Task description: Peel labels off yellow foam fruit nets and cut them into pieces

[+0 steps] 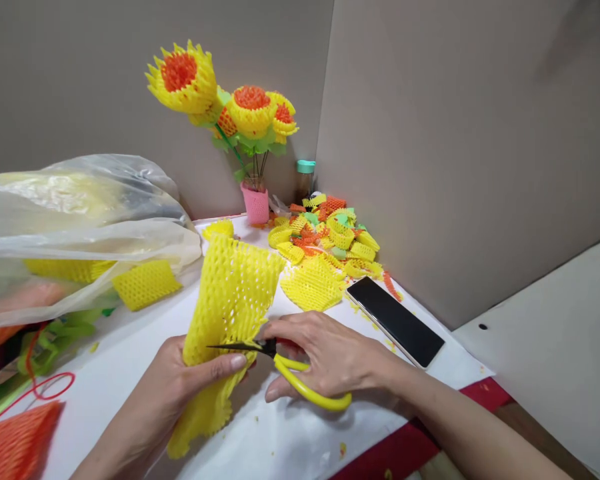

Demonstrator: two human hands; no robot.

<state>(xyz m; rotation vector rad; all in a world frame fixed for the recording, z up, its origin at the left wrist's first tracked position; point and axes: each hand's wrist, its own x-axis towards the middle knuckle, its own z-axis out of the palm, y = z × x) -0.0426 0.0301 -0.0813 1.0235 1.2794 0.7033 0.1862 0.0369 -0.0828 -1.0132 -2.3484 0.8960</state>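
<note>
A long yellow foam net (230, 287) hangs upright in my left hand (180, 377), its thumb pressed over the lower front and its fingers behind. My right hand (325, 350) grips yellow-handled scissors (313, 393), some fingers hidden behind the handles. The dark blades point left and lie across the net just above my left thumb; whether they are parted is hard to make out. Behind the net, another yellow foam net piece (313, 283) lies flat on the white table cover (275, 427).
A black phone (397, 320) lies at the right, near a heap of foam net scraps (330, 230). Yellow-orange foam flowers (253, 110) stand in a pink-wrapped vase (255, 203). A plastic bag (80, 227), red cord (55, 383) and orange foam net (20, 440) occupy the left.
</note>
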